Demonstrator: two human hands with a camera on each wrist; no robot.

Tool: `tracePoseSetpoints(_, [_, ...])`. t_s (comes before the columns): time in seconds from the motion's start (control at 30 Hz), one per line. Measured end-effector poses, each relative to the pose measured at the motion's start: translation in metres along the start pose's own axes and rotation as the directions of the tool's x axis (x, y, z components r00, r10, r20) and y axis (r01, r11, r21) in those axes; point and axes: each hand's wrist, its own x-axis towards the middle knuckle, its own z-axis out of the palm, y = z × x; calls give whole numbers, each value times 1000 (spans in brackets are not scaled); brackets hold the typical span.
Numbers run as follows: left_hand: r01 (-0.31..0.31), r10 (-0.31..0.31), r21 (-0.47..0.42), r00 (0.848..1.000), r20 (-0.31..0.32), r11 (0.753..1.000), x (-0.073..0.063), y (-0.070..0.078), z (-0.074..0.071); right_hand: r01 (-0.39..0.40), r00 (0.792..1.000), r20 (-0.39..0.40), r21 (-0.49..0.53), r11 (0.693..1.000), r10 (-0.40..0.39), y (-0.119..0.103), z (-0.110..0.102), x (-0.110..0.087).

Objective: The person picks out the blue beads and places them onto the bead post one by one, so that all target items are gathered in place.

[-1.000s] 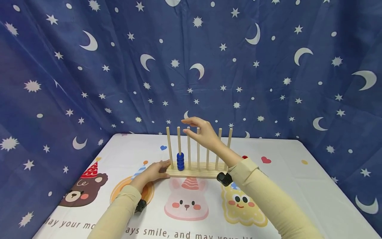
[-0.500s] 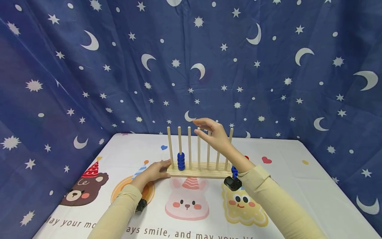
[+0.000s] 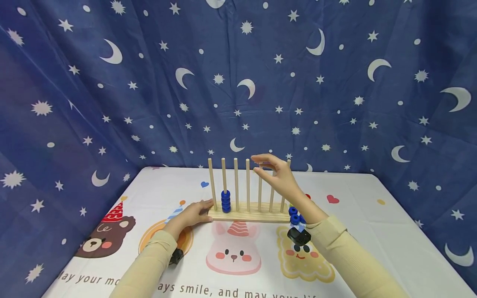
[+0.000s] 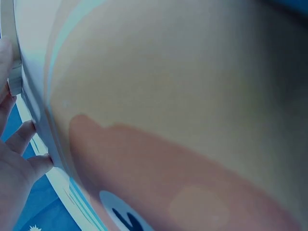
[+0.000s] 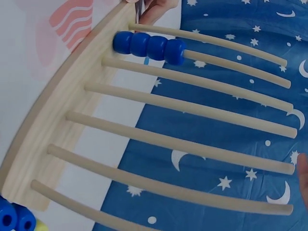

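A wooden peg rack (image 3: 251, 216) stands on the table, with a row of upright pegs. Several blue beads (image 3: 225, 201) are stacked at the bottom of its second peg from the left; the right wrist view shows the same blue beads (image 5: 148, 46) up close. My left hand (image 3: 191, 214) holds the left end of the base between thumb and fingers; some fingertips touch the cloth in the left wrist view. Above the right-hand pegs is my right hand (image 3: 277, 176), thumb and fingers curved apart, with no bead visible between them.
Loose blue beads (image 3: 295, 219) lie beside the rack's right end, partly hidden by my right wrist. A red bead (image 3: 307, 196) shows behind that forearm. The white tablecloth (image 3: 372, 231) has printed cartoons; a dark blue starry curtain (image 3: 238, 49) rises behind it.
My right hand has moved to the right and slightly down, from above the third peg, uncovering more loose blue beads. My left hand and the stacked beads stay in place.
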Motion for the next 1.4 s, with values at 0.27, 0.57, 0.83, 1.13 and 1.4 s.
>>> tracePoseSetpoints(0.27, [4, -4, -10, 1000, 2, 1000, 1, -1, 1, -28, 999, -38, 21, 999, 29, 6, -10, -13])
tracePoseSetpoints(0.57, [-9, 10, -23, 1000, 9, 1000, 0, 3, -3, -59, 997, -57, 20, 998, 60, 18, -25, -32])
tracePoseSetpoints(0.83, [-18, 19, -11, 999, 32, 1000, -2, 6, -6, -40, 998, -40, -3, 999, 40, 26, -42, -43])
tracePoseSetpoints(1.13, [-54, 53, 9, 997, 64, 998, -1, 4, -9, -112, 993, 39, -32, 993, 114, 46, -62, -59])
tracePoseSetpoints(1.4, [-63, 61, 22, 996, 61, 998, -1, 3, -9, -168, 969, 160, -141, 976, 190, 71, -84, -75])
